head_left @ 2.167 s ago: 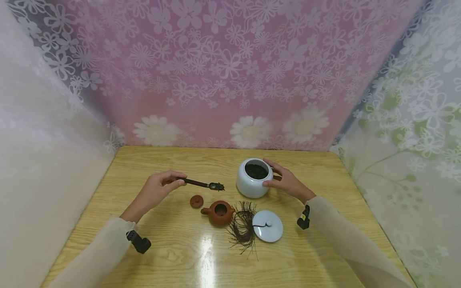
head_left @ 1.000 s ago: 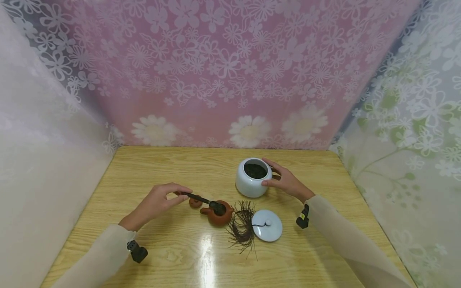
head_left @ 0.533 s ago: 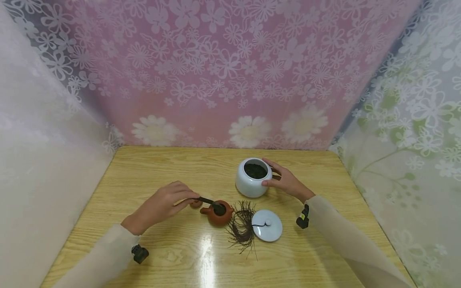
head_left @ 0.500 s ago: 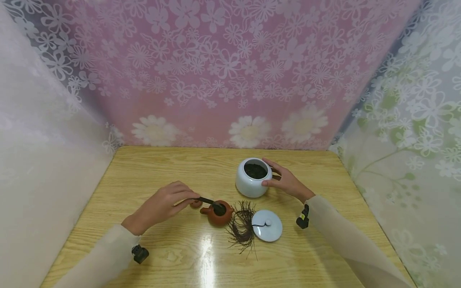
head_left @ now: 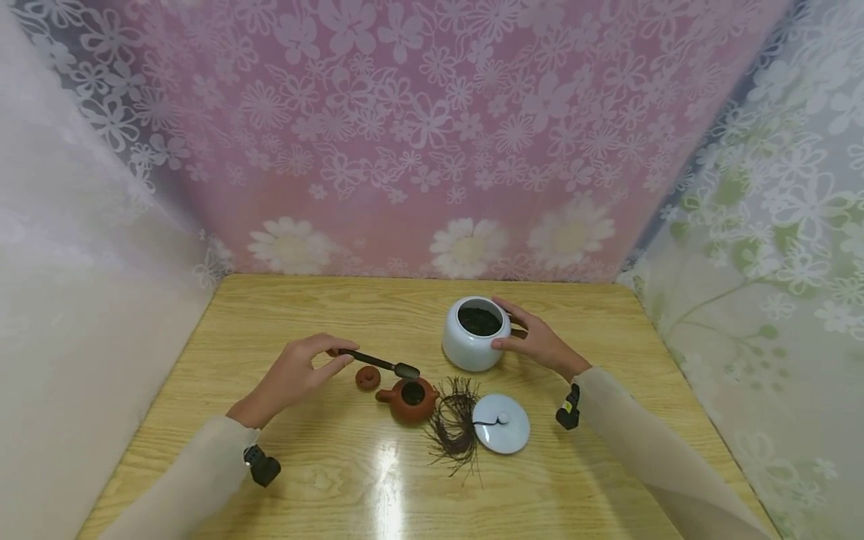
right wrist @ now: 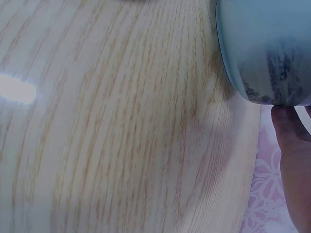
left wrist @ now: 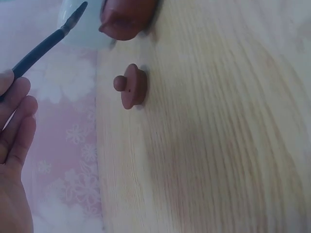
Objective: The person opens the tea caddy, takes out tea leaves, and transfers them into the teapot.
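My left hand [head_left: 297,375] pinches the dark handle of a tea scoop [head_left: 371,361] between thumb and fingers. Its bowl hangs just above the back rim of a small brown clay teapot [head_left: 409,414], and no heap of leaves shows in it. The teapot stands uncovered, with dark leaves visible inside. Beside it lies its round clay lid [head_left: 367,378], knob up, which the left wrist view also shows. My right hand [head_left: 538,343] holds the right side of a white tea jar [head_left: 466,352], thumb in front and fingers behind. Dark tea leaves [head_left: 480,321] lie inside the jar.
Right of the teapot, a bundle of thin dark brown strands [head_left: 451,429] is tied to the knob of a white jar lid [head_left: 509,439] on the wooden table [head_left: 304,480]. Flowered curtains [head_left: 418,150] enclose the table at the back and sides.
The loaded scoop came down from between the jar and teapot, tipped into the teapot's mouth, then rose out of it with its bowl cleared. My right hand kept hold of the jar.
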`<state>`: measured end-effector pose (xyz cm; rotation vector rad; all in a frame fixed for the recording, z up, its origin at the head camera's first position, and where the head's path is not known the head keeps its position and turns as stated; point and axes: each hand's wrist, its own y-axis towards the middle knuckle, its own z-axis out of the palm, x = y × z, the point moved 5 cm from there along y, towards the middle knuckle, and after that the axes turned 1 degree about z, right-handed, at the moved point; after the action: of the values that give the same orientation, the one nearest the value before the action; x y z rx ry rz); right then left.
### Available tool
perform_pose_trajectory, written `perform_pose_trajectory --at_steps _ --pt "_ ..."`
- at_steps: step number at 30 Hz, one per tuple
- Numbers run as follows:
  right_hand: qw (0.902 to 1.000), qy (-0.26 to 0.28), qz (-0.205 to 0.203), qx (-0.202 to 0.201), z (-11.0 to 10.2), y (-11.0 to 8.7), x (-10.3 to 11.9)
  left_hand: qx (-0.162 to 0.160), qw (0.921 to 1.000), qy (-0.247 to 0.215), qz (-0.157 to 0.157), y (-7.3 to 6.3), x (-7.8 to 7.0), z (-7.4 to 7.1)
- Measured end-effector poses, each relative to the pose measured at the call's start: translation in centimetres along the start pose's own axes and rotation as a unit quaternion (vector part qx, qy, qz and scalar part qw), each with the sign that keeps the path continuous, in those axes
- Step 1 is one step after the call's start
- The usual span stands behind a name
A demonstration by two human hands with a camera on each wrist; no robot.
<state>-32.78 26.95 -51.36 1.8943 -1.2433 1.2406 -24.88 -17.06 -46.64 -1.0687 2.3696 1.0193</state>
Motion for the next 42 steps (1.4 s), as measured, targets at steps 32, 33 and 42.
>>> perform_pose_trajectory --at_steps 32,33,42 --pt "1.0000 -0.005 -0.006 -0.002 -0.1 0.1 0.1 0.016 0.9986 -0.014 -0.048 12.3 -3.3 5.4" --pt "1.0000 -0.003 -0.005 -0.003 -0.1 0.1 0.1 0.022 0.9987 -0.008 -0.046 12.5 -3.4 5.5" --pt "1.0000 0.001 0.005 -0.001 0.0 -0.1 0.2 0.086 0.9869 0.118 0.069 15.0 -5.7 7.4"
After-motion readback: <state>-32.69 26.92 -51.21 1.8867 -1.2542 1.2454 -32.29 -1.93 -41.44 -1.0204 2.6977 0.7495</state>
